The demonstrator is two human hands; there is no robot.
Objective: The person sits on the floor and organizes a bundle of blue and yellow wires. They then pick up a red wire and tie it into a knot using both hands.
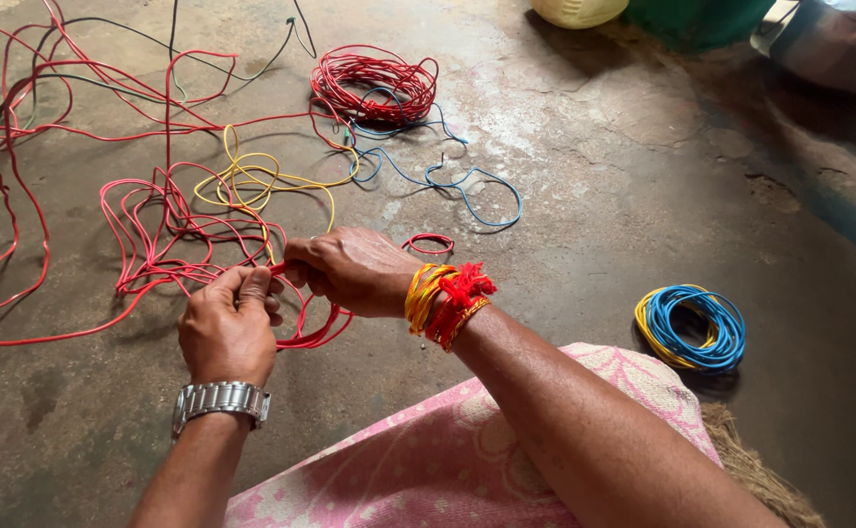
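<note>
Both hands meet low over the bare concrete floor (594,196), working on a thin red plastic-coated wire (313,330). The left hand (229,326), with a silver metal link watch (220,400) on its wrist, has its fingers curled in a clenched grip around the red wire where it runs between the two hands. The right hand (350,269) is just beside it, its grip also grasping the same wire, thumb and fingers pinched near the left hand's fingertips. From under the right hand several turns of the red wire hang in a small loop that drops below the palm toward the floor, so the gathered loop lies below and between the two grips, while the loose length trails away to the left into a sprawling tangle of red wire (154,244).

The right wrist carries a band of yellow and red threads with a red tassel (448,298). A loose yellow wire (252,181) lies among the tangle just beyond the hands, a loose blue wire (448,181) farther off, and past that a wound red wire coil (374,83). Well apart to the right rests a neat blue and yellow wire coil (692,328). A pink patterned cloth (428,469) covers the person's lap under the right forearm.
</note>
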